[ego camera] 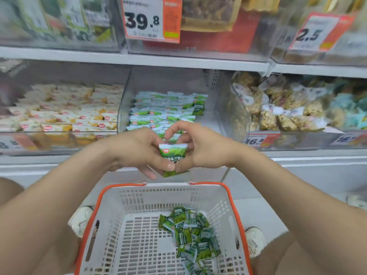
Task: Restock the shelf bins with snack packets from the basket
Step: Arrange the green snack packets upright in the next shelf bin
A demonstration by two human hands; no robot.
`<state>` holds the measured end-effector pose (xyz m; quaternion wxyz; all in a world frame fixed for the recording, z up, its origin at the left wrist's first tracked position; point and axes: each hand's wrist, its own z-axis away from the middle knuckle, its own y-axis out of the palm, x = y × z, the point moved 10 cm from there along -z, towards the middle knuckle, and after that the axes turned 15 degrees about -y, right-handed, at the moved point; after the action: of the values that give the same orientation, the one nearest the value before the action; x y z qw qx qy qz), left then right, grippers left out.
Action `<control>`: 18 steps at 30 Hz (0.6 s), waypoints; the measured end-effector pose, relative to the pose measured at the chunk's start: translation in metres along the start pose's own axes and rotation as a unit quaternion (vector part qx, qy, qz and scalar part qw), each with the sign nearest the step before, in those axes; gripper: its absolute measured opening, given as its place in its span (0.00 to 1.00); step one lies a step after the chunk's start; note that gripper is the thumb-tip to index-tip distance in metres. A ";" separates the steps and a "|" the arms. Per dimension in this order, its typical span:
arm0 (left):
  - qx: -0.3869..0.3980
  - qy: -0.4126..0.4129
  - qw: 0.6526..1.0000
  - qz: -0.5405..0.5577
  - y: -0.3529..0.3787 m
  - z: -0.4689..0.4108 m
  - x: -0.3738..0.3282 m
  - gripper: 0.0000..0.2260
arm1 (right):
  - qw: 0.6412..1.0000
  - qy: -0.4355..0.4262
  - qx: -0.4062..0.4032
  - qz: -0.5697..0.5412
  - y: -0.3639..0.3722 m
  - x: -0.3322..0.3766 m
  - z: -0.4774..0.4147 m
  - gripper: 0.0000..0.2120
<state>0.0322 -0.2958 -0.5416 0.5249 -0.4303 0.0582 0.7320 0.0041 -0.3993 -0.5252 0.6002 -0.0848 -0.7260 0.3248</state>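
Between your left hand (137,149) and right hand (202,149): green packets (173,152), pinched from both sides, probably being squared for the matching bin (168,80) ahead. Beneath: basket (151,197), stock remaining.

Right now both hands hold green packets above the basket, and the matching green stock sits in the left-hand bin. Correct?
No. The head view shows the green stock in the middle bin; the left-hand bin holds orange-and-white packets. Left hand and right hand do hold green packets above the basket.
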 end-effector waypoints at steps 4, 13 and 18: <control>-0.132 0.065 0.986 0.073 -0.036 0.007 -0.027 0.09 | 0.983 0.082 -0.142 -0.087 -0.044 -0.017 0.010 0.21; -0.266 0.133 0.952 0.071 -0.053 -0.008 -0.048 0.11 | 0.948 0.118 -0.230 -0.187 -0.068 -0.039 -0.002 0.18; -0.400 0.145 0.897 -0.119 -0.055 -0.014 -0.061 0.13 | 0.932 0.130 -0.337 0.024 -0.127 -0.062 -0.004 0.20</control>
<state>0.0898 -0.3225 -0.4877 0.3777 -0.7090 -0.2154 0.5553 0.0577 -0.5284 -0.5030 0.6179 -0.3410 -0.7058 0.0617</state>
